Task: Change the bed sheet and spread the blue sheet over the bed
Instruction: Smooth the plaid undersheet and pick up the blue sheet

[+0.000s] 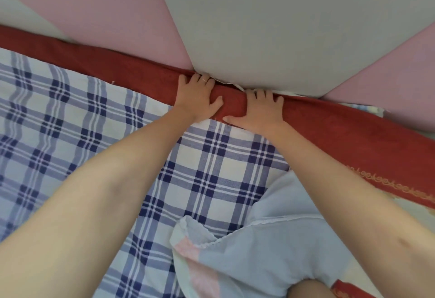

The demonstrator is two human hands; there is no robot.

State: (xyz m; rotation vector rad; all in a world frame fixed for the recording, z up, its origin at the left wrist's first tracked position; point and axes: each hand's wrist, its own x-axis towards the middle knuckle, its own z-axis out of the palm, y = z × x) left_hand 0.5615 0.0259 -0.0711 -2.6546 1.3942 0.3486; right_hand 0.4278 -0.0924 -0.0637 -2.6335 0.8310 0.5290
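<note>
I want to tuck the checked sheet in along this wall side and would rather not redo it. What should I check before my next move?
1. Hands placed: left hand and right hand press side by side on the red cloth: ok.
2. Blue checked sheet reaches the wall panels: not ok, a red band shows between them.
3. Sheet lies flat: ok, only slight ripples.
4. Gap at the panels is free: cannot tell, the fingertips hide it.
5. Pale blue fabric is off the sheet: not ok, it overlaps the near part.
</note>
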